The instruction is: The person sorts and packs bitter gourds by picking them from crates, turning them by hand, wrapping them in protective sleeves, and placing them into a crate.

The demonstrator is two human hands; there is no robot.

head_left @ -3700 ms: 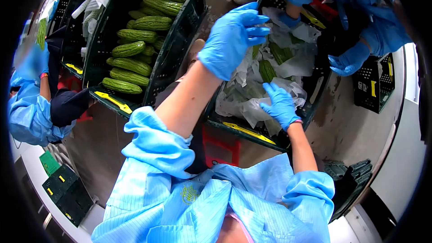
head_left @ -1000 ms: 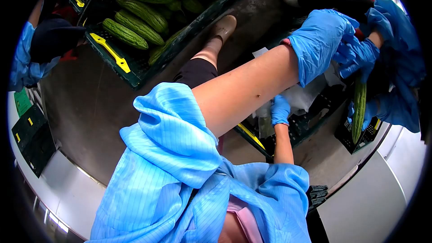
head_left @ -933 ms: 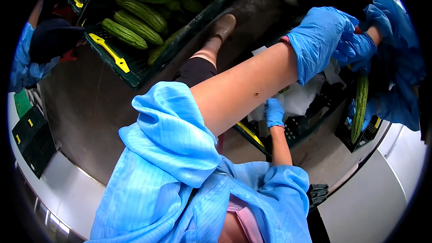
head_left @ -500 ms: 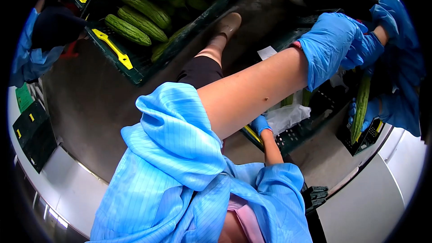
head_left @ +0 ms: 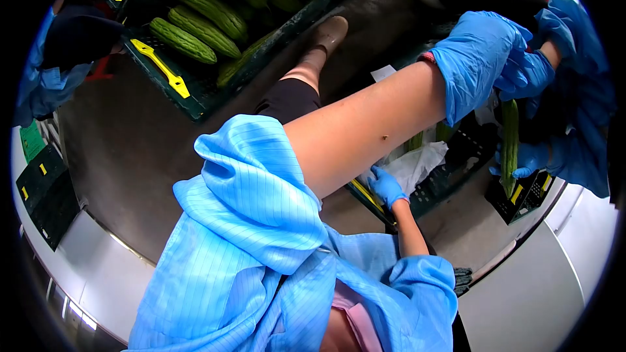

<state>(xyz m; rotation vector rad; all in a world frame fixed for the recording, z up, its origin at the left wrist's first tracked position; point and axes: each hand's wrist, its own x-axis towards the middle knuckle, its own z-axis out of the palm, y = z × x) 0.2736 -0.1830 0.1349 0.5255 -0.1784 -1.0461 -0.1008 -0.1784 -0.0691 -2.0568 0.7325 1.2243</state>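
My left hand [head_left: 479, 58], in a blue glove, reaches across to the upper right over a dark crate [head_left: 427, 205]. Its fingers are hidden behind the back of the hand, beside a co-worker's gloved hand [head_left: 531, 72]. My right hand [head_left: 388, 188], also gloved, is low at the crate's near edge, closed on a thin white plastic sheet [head_left: 424, 164]. Green bitter melons [head_left: 445, 132] show in part under my left forearm. A long bitter melon [head_left: 510, 150] hangs upright at the co-worker's lower gloved hand [head_left: 529, 160].
A large dark crate [head_left: 202, 107] of bitter melons [head_left: 182, 40] with a yellow handle [head_left: 161, 68] stands at the upper left. Another person [head_left: 55, 85] is at the far left. Stacked crates [head_left: 45, 189] and white panels [head_left: 521, 280] line the sides.
My right hand has shifted slightly right, and the white sheet by it has bunched differently. The co-worker's bitter melon has swung left and more upright. My left hand has barely moved.
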